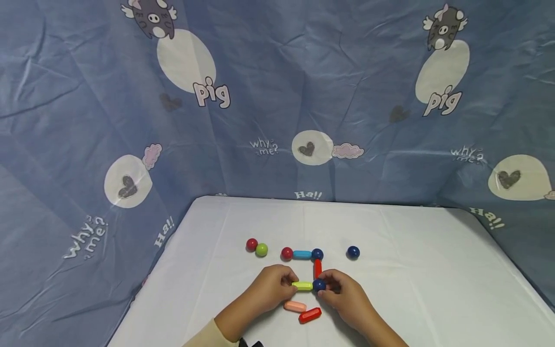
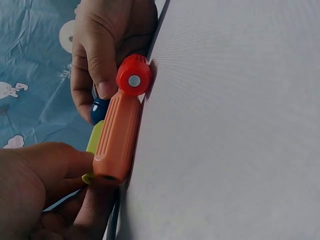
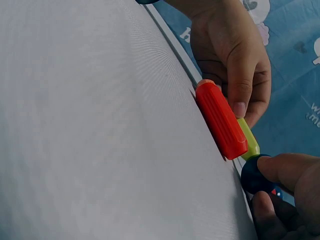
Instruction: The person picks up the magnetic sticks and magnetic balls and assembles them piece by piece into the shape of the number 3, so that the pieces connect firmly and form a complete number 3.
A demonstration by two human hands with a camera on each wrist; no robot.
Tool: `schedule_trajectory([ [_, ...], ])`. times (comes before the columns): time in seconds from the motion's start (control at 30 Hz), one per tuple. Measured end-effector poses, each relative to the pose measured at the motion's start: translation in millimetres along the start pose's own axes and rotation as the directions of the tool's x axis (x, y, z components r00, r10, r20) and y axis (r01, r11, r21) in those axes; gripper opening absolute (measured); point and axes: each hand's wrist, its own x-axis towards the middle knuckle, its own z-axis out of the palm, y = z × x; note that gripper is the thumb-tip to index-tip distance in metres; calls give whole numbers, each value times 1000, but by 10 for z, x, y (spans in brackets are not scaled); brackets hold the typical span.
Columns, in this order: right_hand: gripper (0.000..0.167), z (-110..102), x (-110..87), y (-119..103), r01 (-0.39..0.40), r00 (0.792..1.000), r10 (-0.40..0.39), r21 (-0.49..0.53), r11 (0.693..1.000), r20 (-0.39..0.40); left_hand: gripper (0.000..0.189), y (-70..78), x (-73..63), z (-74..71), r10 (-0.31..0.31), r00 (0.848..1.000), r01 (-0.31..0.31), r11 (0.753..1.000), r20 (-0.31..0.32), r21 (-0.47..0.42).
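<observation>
My left hand [image 1: 275, 286] pinches the left end of a yellow-green magnetic rod [image 1: 303, 286] between thumb and fingers. With my right hand [image 1: 344, 293] I pinch a dark blue ball [image 1: 319, 285] that meets the rod's right end. From that ball a red rod [image 1: 318, 268] runs back to a second blue ball [image 1: 317, 254]. A light blue rod [image 1: 302, 255] joins this one to a red ball [image 1: 287, 254] on its left. In the left wrist view, a loose orange rod [image 2: 118, 140] partly hides the yellow-green one.
Near me on the white table [image 1: 416, 270] lie the orange rod and another red rod [image 1: 310, 315]. Farther back at the left, a red ball [image 1: 252, 245] sits against a green ball [image 1: 261, 249]. A single blue ball [image 1: 353, 252] rests at the back right.
</observation>
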Motion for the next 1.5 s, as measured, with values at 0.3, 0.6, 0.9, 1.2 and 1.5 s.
schedule_trajectory([
  [0.3,35,-12,8,-2,-1,1000,1,-16,1000,-13,11,3,7,-29,-2,1000,2,1000,11,0],
  [0.6,35,-28,4,10,-37,999,37,-21,999,-24,9,-9,19,-170,40,988,-25,994,-147,107],
  [0.9,37,-24,4,-9,-43,999,42,-26,999,-34,7,-114,64,-554,33,907,16,993,-420,113],
  [1.2,35,-12,-26,-13,-20,1000,20,8,1000,-15,31,-383,268,-927,-56,899,105,990,-434,90],
  [1.5,35,-1,-55,-9,-15,1000,15,1,1000,2,46,-670,307,-999,-114,951,136,989,-287,57],
])
